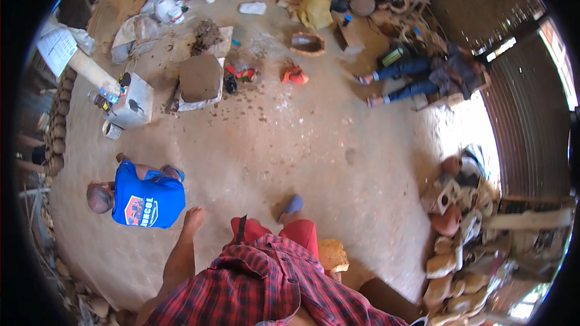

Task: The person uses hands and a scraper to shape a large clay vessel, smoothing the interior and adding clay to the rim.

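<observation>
My left hand (194, 218) hangs at the end of my bare forearm, left of my red shorts (307, 235). Its fingers look loosely curled in, and nothing shows in them. Closest to it is a person in a blue T-shirt (150, 202), bent low over the floor with their back to me; a gap separates us. My right hand does not show. Beside my right leg is a yellowish, block-like thing (333, 255) with a short pale part under it; I cannot tell what it is. One blue-purple shoe (294, 204) of mine is on the floor.
Ahead lie a flat grey-brown clay slab (201, 78) on a board and a dark clay heap (207, 36). A whitish block (134, 102) stands left, a basin (307, 43) farther off. Another person (444, 72) sits at the right. Clay pots (447, 221) crowd the right wall.
</observation>
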Tool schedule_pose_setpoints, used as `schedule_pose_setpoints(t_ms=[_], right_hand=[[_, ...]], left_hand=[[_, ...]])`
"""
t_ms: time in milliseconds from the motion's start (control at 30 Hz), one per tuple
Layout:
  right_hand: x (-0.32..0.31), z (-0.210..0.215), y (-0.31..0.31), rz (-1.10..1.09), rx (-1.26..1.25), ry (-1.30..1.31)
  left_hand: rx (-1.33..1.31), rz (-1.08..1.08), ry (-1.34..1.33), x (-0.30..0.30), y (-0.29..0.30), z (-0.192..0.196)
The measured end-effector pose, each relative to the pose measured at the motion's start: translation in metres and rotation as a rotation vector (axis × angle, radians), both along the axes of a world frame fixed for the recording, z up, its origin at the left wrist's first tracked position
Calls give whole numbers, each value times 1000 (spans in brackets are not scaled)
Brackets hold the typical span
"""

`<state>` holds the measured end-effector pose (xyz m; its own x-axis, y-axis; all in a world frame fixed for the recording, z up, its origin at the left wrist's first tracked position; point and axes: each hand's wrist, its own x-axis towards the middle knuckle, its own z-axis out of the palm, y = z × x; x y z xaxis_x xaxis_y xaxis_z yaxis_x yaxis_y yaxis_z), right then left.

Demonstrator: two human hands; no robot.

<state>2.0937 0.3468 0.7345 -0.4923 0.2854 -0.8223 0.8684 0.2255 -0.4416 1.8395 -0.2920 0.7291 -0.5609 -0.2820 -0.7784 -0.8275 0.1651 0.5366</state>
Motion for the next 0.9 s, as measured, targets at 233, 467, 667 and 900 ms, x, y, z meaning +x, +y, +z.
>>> schedule_pose_setpoints(t_ms=[233, 467, 667, 900], right_hand=[[-314, 43, 133, 148, 134, 115], [-621, 46, 188, 158, 181, 291], [-814, 44, 171, 315, 59, 256], [-1050, 69, 203, 502, 101, 129]], left_hand=[[98, 475, -239, -51, 82, 1], [295, 436, -256, -269, 118, -75], [138, 396, 138, -564, 38, -38], [7, 450, 395, -877, 82, 83]])
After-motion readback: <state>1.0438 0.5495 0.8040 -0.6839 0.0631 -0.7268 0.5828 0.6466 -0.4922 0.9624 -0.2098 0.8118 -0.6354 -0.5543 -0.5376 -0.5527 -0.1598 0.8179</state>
